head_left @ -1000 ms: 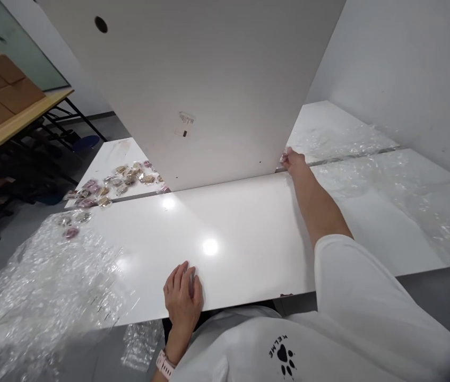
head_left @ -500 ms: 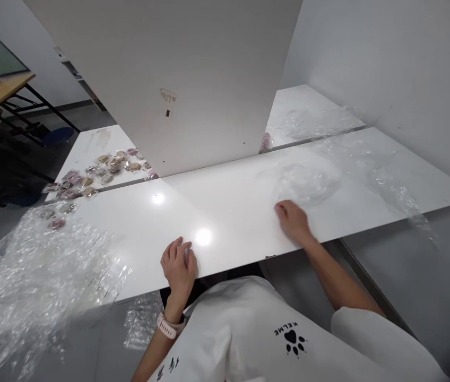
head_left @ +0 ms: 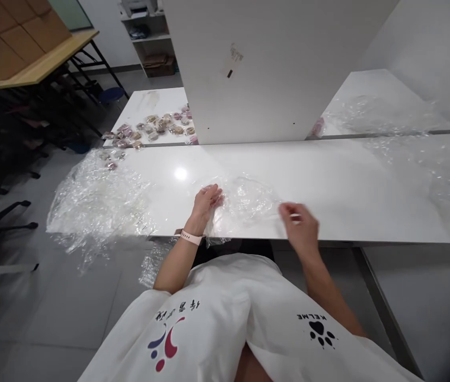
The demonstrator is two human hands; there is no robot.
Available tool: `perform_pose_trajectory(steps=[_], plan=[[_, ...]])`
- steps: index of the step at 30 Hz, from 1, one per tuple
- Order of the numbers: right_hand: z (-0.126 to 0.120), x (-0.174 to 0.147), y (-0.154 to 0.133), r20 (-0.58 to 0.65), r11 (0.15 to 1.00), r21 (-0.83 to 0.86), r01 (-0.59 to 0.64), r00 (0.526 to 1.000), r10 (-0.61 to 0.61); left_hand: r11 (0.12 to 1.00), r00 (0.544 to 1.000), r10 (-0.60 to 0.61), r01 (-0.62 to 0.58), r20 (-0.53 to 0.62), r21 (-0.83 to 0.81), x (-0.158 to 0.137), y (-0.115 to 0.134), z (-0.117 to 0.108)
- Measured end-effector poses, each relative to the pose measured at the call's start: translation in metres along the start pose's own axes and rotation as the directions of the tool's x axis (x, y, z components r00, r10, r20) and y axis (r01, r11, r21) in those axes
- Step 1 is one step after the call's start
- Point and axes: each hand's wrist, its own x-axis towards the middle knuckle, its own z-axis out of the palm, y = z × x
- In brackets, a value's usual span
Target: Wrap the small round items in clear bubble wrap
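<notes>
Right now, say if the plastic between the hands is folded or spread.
Spread, though wrinkled: clear plastic lies wide between left hand and right hand.

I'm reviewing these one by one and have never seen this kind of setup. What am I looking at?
There is no robot: the work is done bare-handed, and every picture comes from one head-worn camera looking forward and down. On the white table, clear plastic film lies between the left hand and the right hand. Both seem to touch it; blur hides how firmly. A heap of plastic lies to the left, with small wrapped packets mostly beyond it.
</notes>
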Motion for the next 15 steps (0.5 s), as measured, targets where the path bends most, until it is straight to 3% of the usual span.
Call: perform_pose_trajectory(steps=[1,2,3,5,7,10,12,14,15], plan=[[-0.001,0.009,0.014,-0.172,0.992,-0.112,-0.054,0.985,0.034,1.000,0.999,0.027,-0.027,-0.018,0.009,0.004,0.002,0.000],[0.001,0.018,0.028,-0.262,0.972,-0.218,-0.091,0.964,0.032,0.998,0.998,0.060,-0.059,-0.027,0.025,0.006,0.003,0.000],[0.003,0.025,0.039,-0.274,0.946,-0.308,-0.098,0.962,0.010,0.995,0.996,0.087,-0.086,-0.026,0.043,0.007,0.005,0.001],[0.008,0.036,0.055,-0.158,0.918,-0.395,-0.028,0.987,-0.038,0.991,0.993,0.119,-0.119,0.001,0.057,0.007,0.010,0.002],[0.009,0.044,0.060,-0.032,0.953,-0.301,0.028,0.999,-0.040,0.983,0.985,0.171,-0.172,0.026,0.056,0.006,0.022,-0.001],[-0.007,0.059,0.052,0.059,0.999,0.036,-0.016,0.998,0.014,0.936,0.940,0.342,-0.342,0.009,0.082,0.005,0.057,-0.011],[-0.030,0.075,0.038,-0.007,0.988,0.152,0.013,1.000,-0.012,0.883,0.888,0.461,-0.458,-0.005,0.102,0.005,0.087,-0.018],[-0.058,0.095,0.018,-0.180,0.985,0.089,0.149,0.975,-0.131,0.830,0.835,0.551,-0.547,-0.007,0.111,0.003,0.119,-0.019],[-0.073,0.104,0.007,-0.283,0.974,0.002,0.227,0.934,-0.217,0.803,0.807,0.590,-0.586,-0.006,0.113,0.001,0.134,-0.018]])
